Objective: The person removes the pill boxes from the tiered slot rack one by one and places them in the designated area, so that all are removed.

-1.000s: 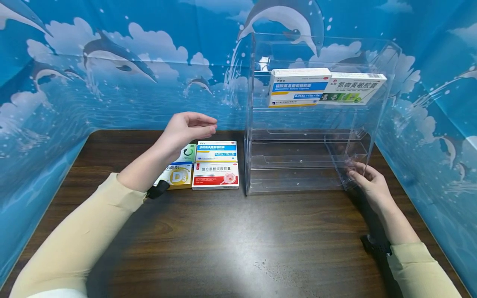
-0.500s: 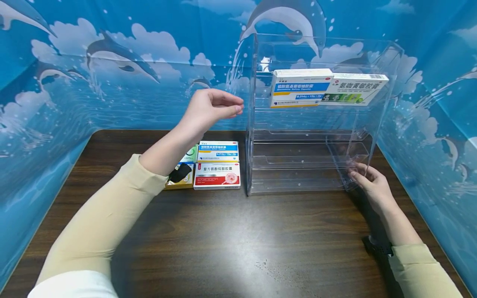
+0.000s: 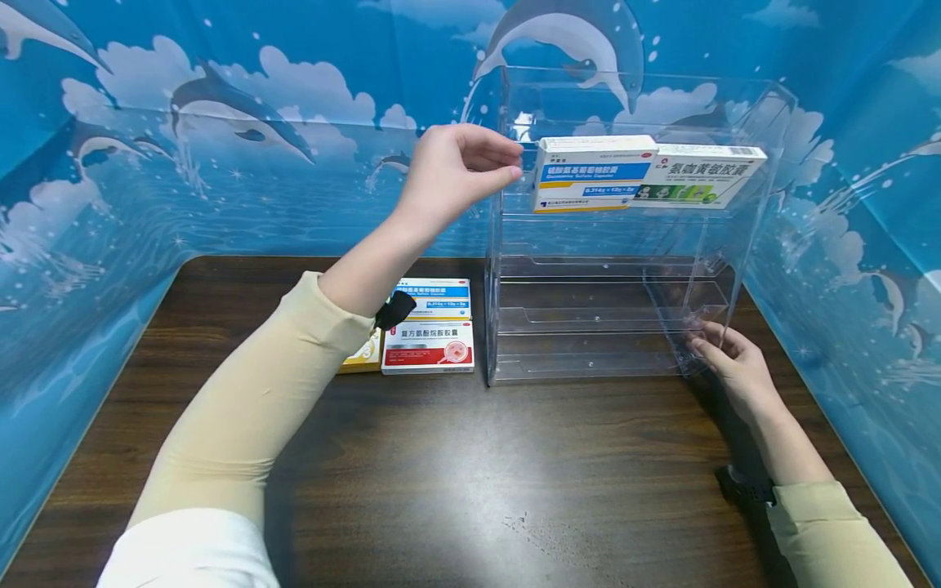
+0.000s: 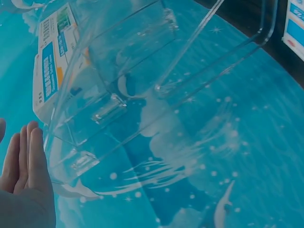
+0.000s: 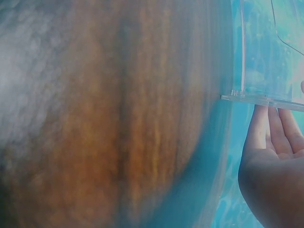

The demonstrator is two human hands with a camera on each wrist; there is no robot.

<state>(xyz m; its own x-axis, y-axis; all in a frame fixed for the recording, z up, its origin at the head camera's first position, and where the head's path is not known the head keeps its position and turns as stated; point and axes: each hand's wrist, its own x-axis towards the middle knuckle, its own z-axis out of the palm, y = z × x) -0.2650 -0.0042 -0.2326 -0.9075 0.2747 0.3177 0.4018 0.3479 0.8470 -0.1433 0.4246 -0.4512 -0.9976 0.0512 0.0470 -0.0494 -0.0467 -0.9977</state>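
Note:
A clear acrylic tiered rack [image 3: 588, 318] stands on the wooden table. Two medicine boxes lean side by side on its upper tier: a blue-and-white box [image 3: 591, 173] on the left and a white box with a green band [image 3: 698, 175] on the right. My left hand [image 3: 456, 167] holds nothing; its fingers are extended, with the thumb apart, at the rack's upper left side, just left of the blue-and-white box. Low on the opposite side, my right hand [image 3: 738, 367] pinches the rack's side panel, its thumb and fingers on either face in the right wrist view.
Left of the rack lie more medicine boxes: a blue-and-white one [image 3: 448, 298], a red-and-white one [image 3: 426, 347] and a yellow one [image 3: 362, 357] partly behind the left forearm. A blue dolphin-print curtain [image 3: 294, 188] surrounds the table [image 3: 441, 482].
My left hand has moved up and to the right, from above the flat boxes to the rack's upper left side. The right hand stays on the panel.

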